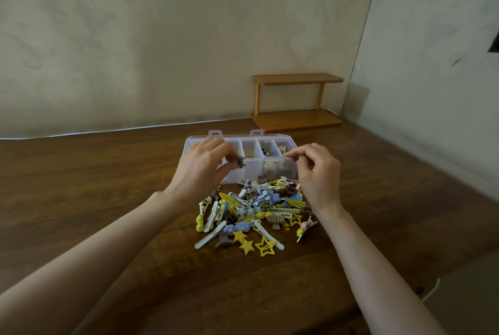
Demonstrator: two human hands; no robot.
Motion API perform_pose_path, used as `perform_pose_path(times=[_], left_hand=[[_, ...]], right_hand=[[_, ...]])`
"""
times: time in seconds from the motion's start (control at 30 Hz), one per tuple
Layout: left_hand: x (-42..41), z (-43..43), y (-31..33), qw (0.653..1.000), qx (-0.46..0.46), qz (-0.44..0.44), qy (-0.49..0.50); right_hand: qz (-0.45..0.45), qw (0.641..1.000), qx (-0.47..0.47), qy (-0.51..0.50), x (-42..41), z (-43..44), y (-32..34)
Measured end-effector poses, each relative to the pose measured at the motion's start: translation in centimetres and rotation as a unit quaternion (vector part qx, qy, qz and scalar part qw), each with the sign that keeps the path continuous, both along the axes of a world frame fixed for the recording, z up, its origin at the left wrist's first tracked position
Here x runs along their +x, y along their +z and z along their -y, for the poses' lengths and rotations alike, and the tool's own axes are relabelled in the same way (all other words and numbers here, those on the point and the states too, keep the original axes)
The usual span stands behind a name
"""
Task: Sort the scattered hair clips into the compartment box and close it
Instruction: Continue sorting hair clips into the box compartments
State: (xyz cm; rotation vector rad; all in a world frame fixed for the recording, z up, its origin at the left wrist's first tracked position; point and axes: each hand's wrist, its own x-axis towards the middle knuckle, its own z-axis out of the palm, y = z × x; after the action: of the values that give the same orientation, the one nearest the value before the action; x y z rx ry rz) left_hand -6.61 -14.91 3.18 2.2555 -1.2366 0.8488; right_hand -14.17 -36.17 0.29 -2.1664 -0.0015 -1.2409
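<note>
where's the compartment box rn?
Head view, centre: the box sits open on the table just behind the clip pile, left hand, pinching a brown clip, over its left end, right hand at its right end.

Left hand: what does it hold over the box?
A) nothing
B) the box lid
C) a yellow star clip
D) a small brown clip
D: the left hand pinches a brown clip above the box; the yellow stars lie on the table.
</note>
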Motion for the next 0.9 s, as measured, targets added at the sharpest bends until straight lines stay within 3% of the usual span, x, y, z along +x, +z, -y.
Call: perform_pose_path(times=[0.1,0.2,0.47,0.9], left_hand=[[1.7,2.4,1.0,0.997,-0.039,-0.064,0.03],[3.4,5.2,1.9,0.994,-0.015,-0.1,0.044],[4.6,9.5,3.3,0.977,0.164,-0.111,0.08],[3.7,9.7,3.4,0.961,0.231,-0.118,0.093]], right_hand=[[0.005,1.0,0.007,-0.027,0.0,0.6,-0.1],[0.005,0.999,0.006,-0.049,-0.1,0.8,-0.1],[0.006,0.999,0.014,-0.052,-0.1,1.0,0.1],[0.006,0.999,0.015,-0.051,-0.1,0.9,0.0]])
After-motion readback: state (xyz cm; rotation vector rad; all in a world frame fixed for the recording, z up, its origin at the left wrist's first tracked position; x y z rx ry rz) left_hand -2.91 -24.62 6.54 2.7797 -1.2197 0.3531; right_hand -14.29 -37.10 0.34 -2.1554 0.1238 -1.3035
